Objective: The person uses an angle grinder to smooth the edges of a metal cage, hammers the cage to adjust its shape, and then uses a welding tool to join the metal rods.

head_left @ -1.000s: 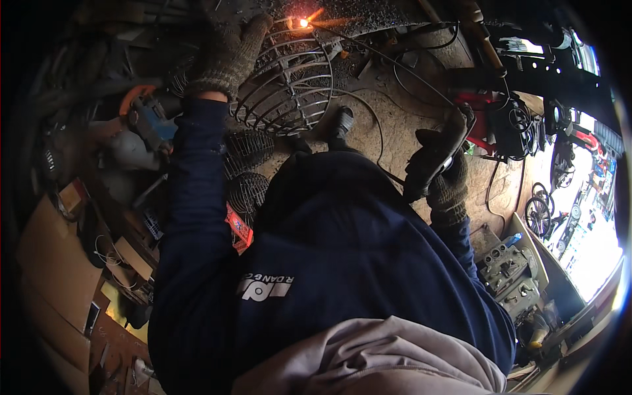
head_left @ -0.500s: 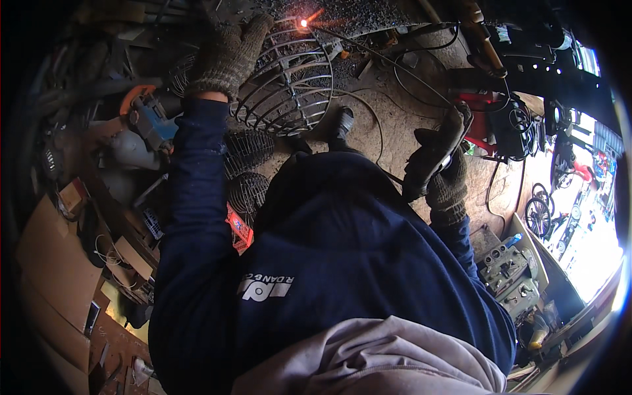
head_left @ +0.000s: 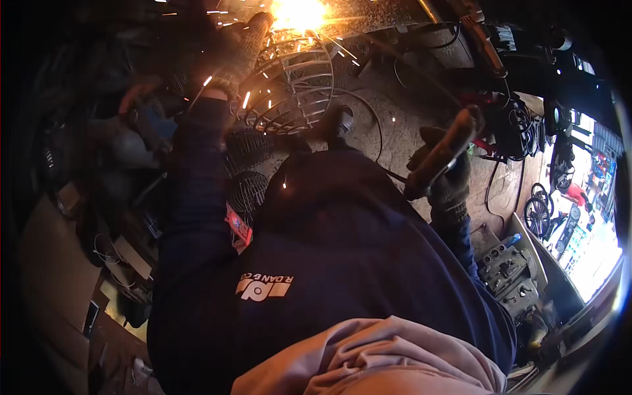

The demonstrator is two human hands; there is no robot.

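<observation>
A rounded cage of curved metal bars is at the upper middle, and a bright welding arc burns at its far rim, throwing sparks. My left hand, in a knitted work glove, is closed at the cage's left edge near the arc; glare and smoke partly hide its fingers. On the right, my gloved right hand grips a welding electrode holder. From the holder a thin electrode runs up and left toward the arc, its far end lost in the light.
Smaller dark wire baskets lie left of my legs, beside a red crate. A blue power tool is farther left. A cable curves over the floor. A grey machine stands at right, with bicycle wheels beyond.
The small glowing spot has flared into a large bright arc with flying sparks. Surroundings look darker. My right hand with the holder has shifted slightly; my left hand stays in place.
</observation>
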